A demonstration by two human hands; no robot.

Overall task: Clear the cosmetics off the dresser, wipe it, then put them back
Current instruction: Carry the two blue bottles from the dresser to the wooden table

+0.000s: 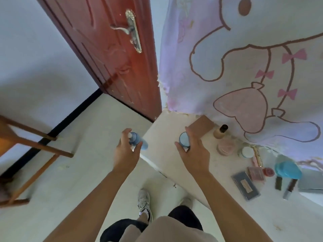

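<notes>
My left hand [126, 151] grips a blue bottle [137, 139] with a white cap, held over the floor just left of the dresser [166, 154]. My right hand [194, 152] curls round a blue jar [184, 139] with a pale lid at the dresser's left end. Further right on the top lie a brown palette [201, 127], a beige bottle with a dark cap [220, 131], a pink jar [226, 146], a white-lidded jar [246, 152], a dark compact [245, 186], a pink compact [256, 173], a small red pot [268, 172] and lipsticks [290, 188].
A blue lidded container [288, 169] stands at the right end. A red-brown door [111, 55] is ahead, a wooden chair frame [31, 151] at the left. A painted cartoon wall [244, 67] backs the dresser. My feet [144, 203] stand on pale floor.
</notes>
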